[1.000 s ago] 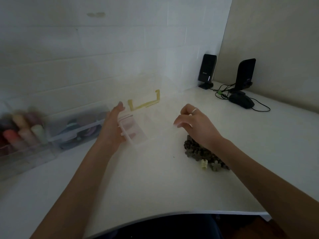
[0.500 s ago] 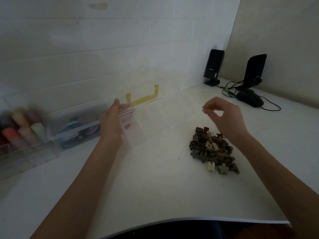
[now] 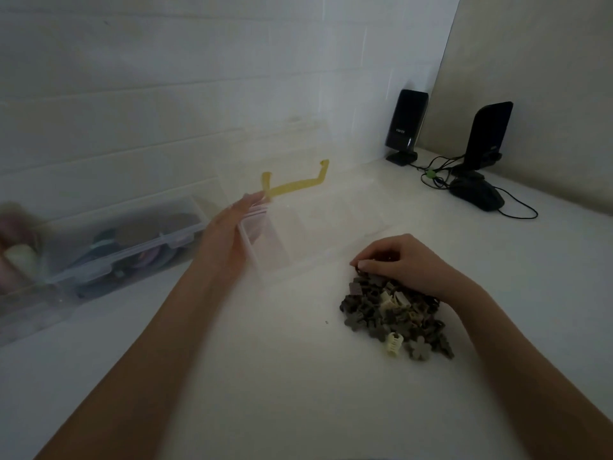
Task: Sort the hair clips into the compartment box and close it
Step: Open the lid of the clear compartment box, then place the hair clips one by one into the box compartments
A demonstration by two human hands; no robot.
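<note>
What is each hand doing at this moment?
Left hand: open, flat against the compartment box.
Right hand: fingers curled on the hair clips; grip cannot be told.

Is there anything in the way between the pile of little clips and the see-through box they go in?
Nothing visible is. Only bare white table lies between the hair clips and the open compartment box. The right hand rests on the pile's far edge; the left hand steadies the box's left end.

Left hand (image 3: 229, 247) flat, fingers extended; right hand (image 3: 398, 263) curled, fingertips down.
</note>
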